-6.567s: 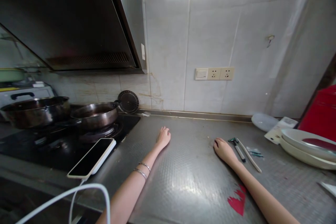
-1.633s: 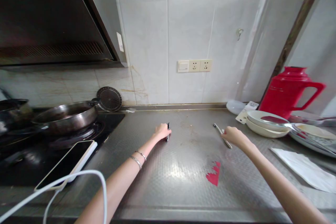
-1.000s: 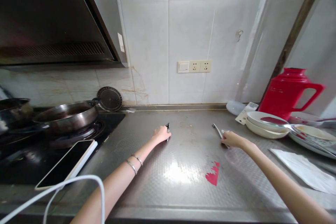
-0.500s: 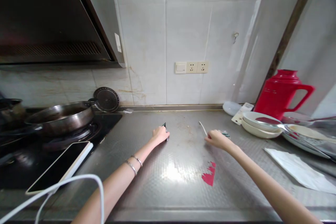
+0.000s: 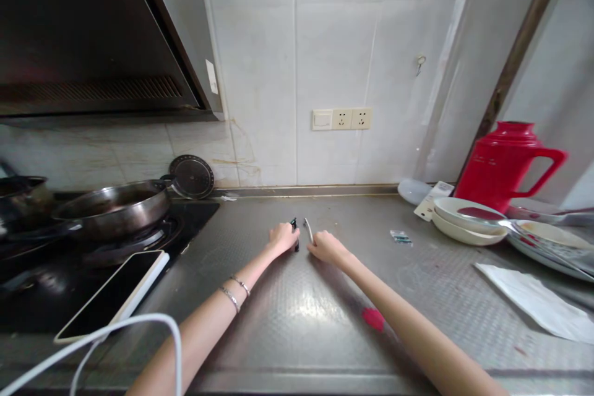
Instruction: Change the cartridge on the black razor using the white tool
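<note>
My left hand (image 5: 283, 237) is closed around a small black object (image 5: 296, 226) over the steel countertop (image 5: 288, 346). Only the ends of that object show past my fingers, so its kind is unclear. Just to the right, my right hand (image 5: 325, 246) pinches a thin white stick (image 5: 309, 230) with a darker tip. The stick points away from me and leans left toward the black object; a narrow gap appears between them. A small clear packet with green print (image 5: 401, 237) lies on the counter to the right. Under my right forearm a red patch (image 5: 372, 318) is partly hidden.
At left, a steel pan (image 5: 114, 207) sits on the black stove, with a phone (image 5: 114, 294) and white cable (image 5: 153, 317) nearer me. At right are a red thermos (image 5: 505, 167), stacked bowls (image 5: 466, 223) and a white napkin (image 5: 538, 303). Wall sockets (image 5: 351, 119) are behind.
My right hand has moved left with the white stick, close beside my left hand. The printed packet is now uncovered, and my forearm covers part of the red patch. My left hand has barely moved.
</note>
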Demonstrator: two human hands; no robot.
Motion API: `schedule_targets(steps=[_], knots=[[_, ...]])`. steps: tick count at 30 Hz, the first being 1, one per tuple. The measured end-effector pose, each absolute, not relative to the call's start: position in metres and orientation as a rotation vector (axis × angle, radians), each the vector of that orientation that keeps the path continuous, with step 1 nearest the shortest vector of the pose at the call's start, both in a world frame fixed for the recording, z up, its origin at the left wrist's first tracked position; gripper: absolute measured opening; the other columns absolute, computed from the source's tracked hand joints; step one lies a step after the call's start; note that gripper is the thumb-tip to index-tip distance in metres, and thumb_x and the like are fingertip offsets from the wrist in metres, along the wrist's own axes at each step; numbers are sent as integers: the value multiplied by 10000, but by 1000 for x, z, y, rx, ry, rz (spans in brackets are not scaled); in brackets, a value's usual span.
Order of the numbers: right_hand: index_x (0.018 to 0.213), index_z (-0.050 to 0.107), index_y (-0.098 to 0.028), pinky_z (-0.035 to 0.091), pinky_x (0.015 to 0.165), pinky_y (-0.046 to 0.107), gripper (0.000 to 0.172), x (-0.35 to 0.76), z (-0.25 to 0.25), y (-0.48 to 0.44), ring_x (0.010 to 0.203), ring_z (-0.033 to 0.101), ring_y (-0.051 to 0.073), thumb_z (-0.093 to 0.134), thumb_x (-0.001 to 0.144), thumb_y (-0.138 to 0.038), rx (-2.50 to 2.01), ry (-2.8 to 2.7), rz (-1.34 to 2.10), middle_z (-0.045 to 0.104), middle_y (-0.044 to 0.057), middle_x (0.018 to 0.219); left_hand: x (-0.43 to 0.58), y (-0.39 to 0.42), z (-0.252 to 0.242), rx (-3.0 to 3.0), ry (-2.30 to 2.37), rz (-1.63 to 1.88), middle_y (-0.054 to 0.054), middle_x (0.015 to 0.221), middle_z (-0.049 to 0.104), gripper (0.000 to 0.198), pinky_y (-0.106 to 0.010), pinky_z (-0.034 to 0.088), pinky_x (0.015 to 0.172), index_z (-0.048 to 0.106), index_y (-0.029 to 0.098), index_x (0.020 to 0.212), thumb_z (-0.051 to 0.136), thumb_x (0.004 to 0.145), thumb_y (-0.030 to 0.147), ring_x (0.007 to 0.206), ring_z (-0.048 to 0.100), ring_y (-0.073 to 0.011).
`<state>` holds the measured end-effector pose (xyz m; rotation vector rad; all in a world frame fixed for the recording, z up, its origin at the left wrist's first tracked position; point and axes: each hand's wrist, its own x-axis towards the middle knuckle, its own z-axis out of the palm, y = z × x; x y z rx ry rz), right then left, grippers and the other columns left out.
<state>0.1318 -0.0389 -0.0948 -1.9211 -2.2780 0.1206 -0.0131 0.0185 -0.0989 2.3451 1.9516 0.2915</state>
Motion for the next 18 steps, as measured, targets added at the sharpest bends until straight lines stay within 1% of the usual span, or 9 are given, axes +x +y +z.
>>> schedule_targets(steps=[2, 6, 11, 16, 18], knots=[[901, 702, -78, 425, 586, 232, 332, 127, -95, -37, 800, 662, 242, 436, 770, -226, -1921, -2276, 132, 691, 209, 898, -18, 20, -99, 2332, 1969, 311, -160, 968, 679, 470, -314, 455, 726, 682, 159, 912, 325, 856, 459, 926, 633, -260], [919, 695, -68, 449, 628, 251, 343, 123, -97, -35, 833, 661, 262, 429, 777, -233, -1929, -2268, 148, 688, 219, 909, -30, 22, -102, 2327, 1982, 349, -146, 950, 685, 425, -295, 444, 701, 683, 165, 897, 328, 868, 397, 896, 640, -240], [900, 699, -74, 458, 659, 266, 331, 120, -100, -36, 841, 662, 270, 430, 779, -225, -1946, -2250, 158, 688, 220, 908, -36, 22, -104, 2339, 1977, 393, -137, 929, 688, 412, -291, 428, 685, 684, 174, 867, 333, 872, 391, 874, 638, -231], [871, 692, -89, 455, 678, 298, 364, 123, -94, -40, 845, 654, 282, 405, 825, -309, -1939, -2220, 118, 682, 223, 907, -35, 22, -102, 2352, 1965, 426, -121, 892, 694, 399, -274, 406, 661, 680, 182, 833, 334, 876, 377, 833, 639, -212], [891, 676, -101, 450, 676, 299, 366, 135, -87, -42, 844, 650, 274, 396, 836, -331, -1929, -2201, 92, 680, 209, 907, -38, 22, -101, 2364, 1959, 442, -114, 876, 695, 408, -266, 396, 640, 675, 183, 807, 329, 876, 386, 818, 638, -209]])
